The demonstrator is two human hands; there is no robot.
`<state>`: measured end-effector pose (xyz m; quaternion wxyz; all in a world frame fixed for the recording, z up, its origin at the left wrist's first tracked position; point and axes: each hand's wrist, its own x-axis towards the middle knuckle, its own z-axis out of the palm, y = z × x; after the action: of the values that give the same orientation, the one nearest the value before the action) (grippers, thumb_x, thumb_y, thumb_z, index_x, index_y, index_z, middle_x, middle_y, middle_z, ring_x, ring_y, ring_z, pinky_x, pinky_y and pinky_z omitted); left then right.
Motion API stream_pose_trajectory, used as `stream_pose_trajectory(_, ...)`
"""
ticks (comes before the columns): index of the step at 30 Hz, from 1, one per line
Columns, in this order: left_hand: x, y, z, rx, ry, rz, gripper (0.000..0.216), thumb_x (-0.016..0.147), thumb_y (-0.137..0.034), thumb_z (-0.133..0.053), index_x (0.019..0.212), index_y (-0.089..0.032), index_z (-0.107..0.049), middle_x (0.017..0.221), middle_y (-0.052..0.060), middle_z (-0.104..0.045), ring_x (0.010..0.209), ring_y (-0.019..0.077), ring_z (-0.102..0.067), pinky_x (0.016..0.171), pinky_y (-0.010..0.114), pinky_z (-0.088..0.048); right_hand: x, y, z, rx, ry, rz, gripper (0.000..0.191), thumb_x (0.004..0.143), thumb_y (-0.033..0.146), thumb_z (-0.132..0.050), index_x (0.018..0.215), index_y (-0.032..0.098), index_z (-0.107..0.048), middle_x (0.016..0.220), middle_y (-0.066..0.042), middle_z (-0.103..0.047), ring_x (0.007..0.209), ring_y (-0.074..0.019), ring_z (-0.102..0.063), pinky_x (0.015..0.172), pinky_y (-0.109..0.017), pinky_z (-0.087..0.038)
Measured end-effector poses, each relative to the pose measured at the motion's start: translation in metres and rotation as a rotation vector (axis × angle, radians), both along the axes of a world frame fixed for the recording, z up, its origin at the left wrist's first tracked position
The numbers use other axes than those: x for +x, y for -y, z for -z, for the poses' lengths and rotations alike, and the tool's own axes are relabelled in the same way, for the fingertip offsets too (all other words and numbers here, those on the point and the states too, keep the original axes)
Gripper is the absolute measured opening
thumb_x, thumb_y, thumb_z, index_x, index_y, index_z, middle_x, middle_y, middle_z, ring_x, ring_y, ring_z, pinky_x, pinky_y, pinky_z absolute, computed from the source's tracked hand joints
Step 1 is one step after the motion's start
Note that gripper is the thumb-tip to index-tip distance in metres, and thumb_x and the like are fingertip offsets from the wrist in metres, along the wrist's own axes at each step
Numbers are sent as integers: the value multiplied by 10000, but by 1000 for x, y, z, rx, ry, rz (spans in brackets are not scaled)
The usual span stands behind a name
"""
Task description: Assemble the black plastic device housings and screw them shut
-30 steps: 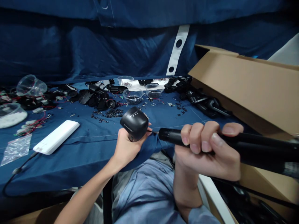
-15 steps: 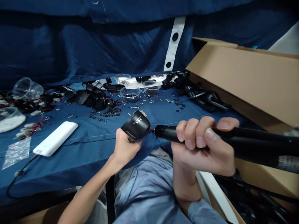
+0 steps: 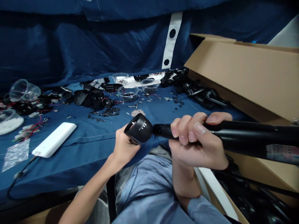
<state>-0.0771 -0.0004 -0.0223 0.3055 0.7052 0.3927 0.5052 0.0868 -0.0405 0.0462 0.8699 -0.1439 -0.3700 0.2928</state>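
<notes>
My left hand [image 3: 126, 149] is closed around a black rounded plastic housing [image 3: 141, 128] with white printed marks on its side. The fingers behind the housing are partly hidden. My right hand [image 3: 198, 141] grips a long black electric screwdriver [image 3: 247, 135], lying nearly level, its nose pointing left at the housing. The nose meets the housing's right side; the bit itself is hidden from me. Just beyond the housing, a small heap of silvery screws [image 3: 138, 112] lies on the blue cloth.
Clear plastic tubs [image 3: 128, 93] and black plastic parts [image 3: 90, 98] line the back of the blue-covered table [image 3: 93, 146]. A white power bank [image 3: 54, 139] with a cable and a clear bag [image 3: 16, 155] lie left. A large cardboard box [image 3: 245, 77] stands right.
The housing has turned a little in my left hand, and the screwdriver's nose is now closer against it, hiding the bit. The view has shifted slightly.
</notes>
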Motion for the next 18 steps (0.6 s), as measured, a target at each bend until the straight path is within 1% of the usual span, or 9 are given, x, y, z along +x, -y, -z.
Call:
stream_pose_trajectory(2,-1,0,-3,135,-111,15,111,737,-72,-689,759,-180,-699,821,64,-704,800,230,-700,812,366,-578,-2,-1,0,-7,-4,13,237,782,52,-623,900,258,-614,578,102,-499,420,-73,-396,460,-241,-433)
stream_pose_trajectory(4,-1,0,-6,215,-171,22,93,791,-92,-667,778,-179,-698,842,73,-709,828,231,-713,808,359,-584,-3,-3,0,-7,-13,6,244,778,46,-622,898,258,-616,578,105,-502,422,-69,-391,460,-235,-431)
stream_pose_trajectory(8,0,0,-8,209,-174,36,48,850,-137,-695,852,-182,-710,858,81,-728,858,230,-716,818,352,-594,-3,-9,0,-21,-46,-14,229,763,46,-614,872,247,-610,564,108,-492,408,-59,-373,446,-221,-408)
stream_pose_trajectory(11,1,-2,-5,220,-181,44,68,853,-133,-693,893,-184,-715,884,81,-744,850,223,-710,814,344,-592,-1,-13,-1,-27,-59,14,215,740,67,-621,856,246,-595,544,119,-476,379,-53,-345,422,-214,-376)
stream_pose_trajectory(14,1,-5,1,270,-230,-40,154,796,-82,-687,907,-180,-728,884,67,-751,783,207,-704,747,313,-571,-1,-15,-2,-41,-83,55,212,722,80,-628,851,242,-585,534,120,-474,378,-54,-345,423,-215,-373)
stream_pose_trajectory(16,3,-8,4,220,-253,-121,123,774,-96,-720,863,-181,-725,866,61,-751,759,209,-704,726,309,-559,0,-14,-4,-51,-100,77,210,717,81,-630,848,238,-578,526,121,-471,382,-57,-349,428,-216,-374)
stream_pose_trajectory(18,5,-9,4,87,-200,-163,102,786,-184,-787,871,-184,-730,901,74,-762,825,241,-722,784,339,-569,1,-13,-6,-58,-111,94,213,713,86,-628,846,240,-568,519,125,-464,378,-59,-348,430,-217,-369)
